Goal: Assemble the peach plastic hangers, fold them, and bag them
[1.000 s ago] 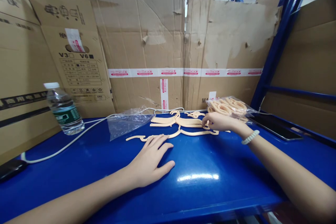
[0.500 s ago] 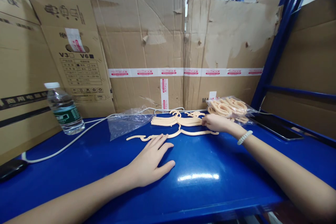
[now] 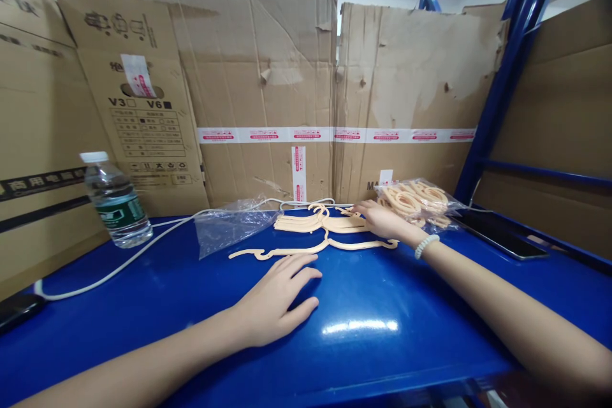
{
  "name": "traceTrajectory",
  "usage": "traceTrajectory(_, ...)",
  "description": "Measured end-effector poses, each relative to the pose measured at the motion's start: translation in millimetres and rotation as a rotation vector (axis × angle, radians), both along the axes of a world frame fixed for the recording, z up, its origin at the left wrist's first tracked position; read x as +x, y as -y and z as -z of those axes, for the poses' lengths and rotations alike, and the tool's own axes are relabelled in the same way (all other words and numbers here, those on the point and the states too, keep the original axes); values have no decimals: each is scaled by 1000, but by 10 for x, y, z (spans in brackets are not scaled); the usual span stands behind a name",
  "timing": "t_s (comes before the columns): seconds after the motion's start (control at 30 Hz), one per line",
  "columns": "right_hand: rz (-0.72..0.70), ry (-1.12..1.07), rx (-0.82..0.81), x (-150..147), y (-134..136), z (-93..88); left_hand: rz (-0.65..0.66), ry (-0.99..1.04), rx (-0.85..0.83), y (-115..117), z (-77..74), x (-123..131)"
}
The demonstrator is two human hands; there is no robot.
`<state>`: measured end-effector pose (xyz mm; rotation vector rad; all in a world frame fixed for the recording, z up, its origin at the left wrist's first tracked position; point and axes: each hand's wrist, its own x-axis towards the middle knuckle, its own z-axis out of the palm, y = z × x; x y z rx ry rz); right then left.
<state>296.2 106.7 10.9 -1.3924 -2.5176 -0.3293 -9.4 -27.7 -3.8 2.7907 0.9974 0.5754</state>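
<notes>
Left hand (image 3: 275,299) is loosely spread, holding nothing; curled right hand (image 3: 383,222), grip unclear, should avoid nudging stacked hangers (image 3: 299,224) askew.

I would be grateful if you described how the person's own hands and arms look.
The right hand is ungloved, with a pale, bumpy, seemingly beaded bracelet around its wrist. The left hand is also ungloved, with nothing visible at its wrist. No sleeves show on either side.

Right hand (image 3: 384,222) shifted leftward, fingertips (image 3: 356,208) now near loose pieces (image 3: 343,211) behind stacked hangers (image 3: 297,224)
</notes>
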Motion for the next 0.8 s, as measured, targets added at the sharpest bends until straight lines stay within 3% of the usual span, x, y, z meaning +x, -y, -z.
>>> traceTrajectory(0.17,-101,16,-35,-61,-162,144,6,0,-15,-4,-3,0)
traceTrajectory(0.43,-57,-12,-84,-39,-242,219,19,7,-12,-3,1,5)
traceTrajectory(0.67,-59,-246,24,-32,-89,33,20,40,-9,6,-6,12)
traceTrajectory(0.8,-135,-459,63,-132,179,-130,7,202,-142,19,-19,36)
